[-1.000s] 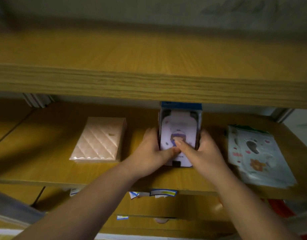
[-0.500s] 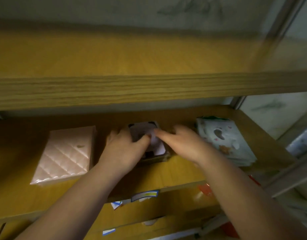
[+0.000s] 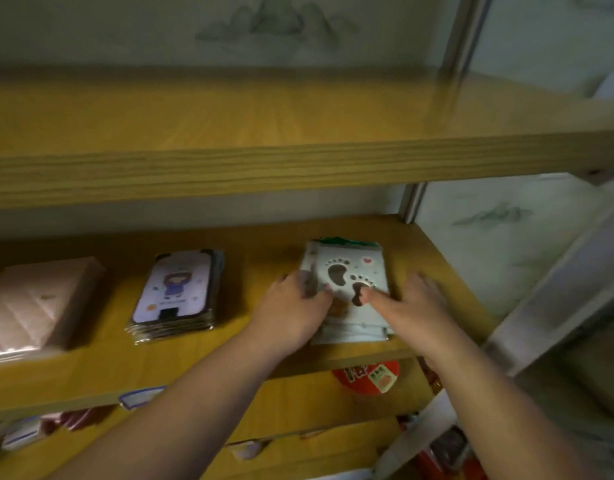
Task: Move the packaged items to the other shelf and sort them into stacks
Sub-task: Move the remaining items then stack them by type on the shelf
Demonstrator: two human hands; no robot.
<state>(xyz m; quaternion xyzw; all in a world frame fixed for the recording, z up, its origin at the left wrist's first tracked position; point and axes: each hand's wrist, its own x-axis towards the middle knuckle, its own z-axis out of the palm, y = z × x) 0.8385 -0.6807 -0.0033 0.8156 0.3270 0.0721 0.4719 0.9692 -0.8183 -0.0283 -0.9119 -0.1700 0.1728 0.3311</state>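
Three stacks of packaged items lie on the middle wooden shelf [image 3: 271,362]. A pink quilted stack [image 3: 35,303] is at the left. A stack of packs printed with a cartoon girl [image 3: 177,289] sits in the middle, with no hand on it. At the right is a stack of white footprint packs [image 3: 347,268]. My left hand [image 3: 295,306] presses its left side and my right hand [image 3: 412,303] its right side, thumbs on the top pack. The stack rests on the shelf.
The upper shelf board [image 3: 298,168] hangs just above the work area. A metal upright [image 3: 411,202] and a pale wall bound the shelf on the right. Below are more packs, a red round item [image 3: 367,375] and paper labels [image 3: 139,398] on the shelf edge.
Both hands let go of the cartoon girl stack and moved right onto the footprint stack. The view swung to the right.
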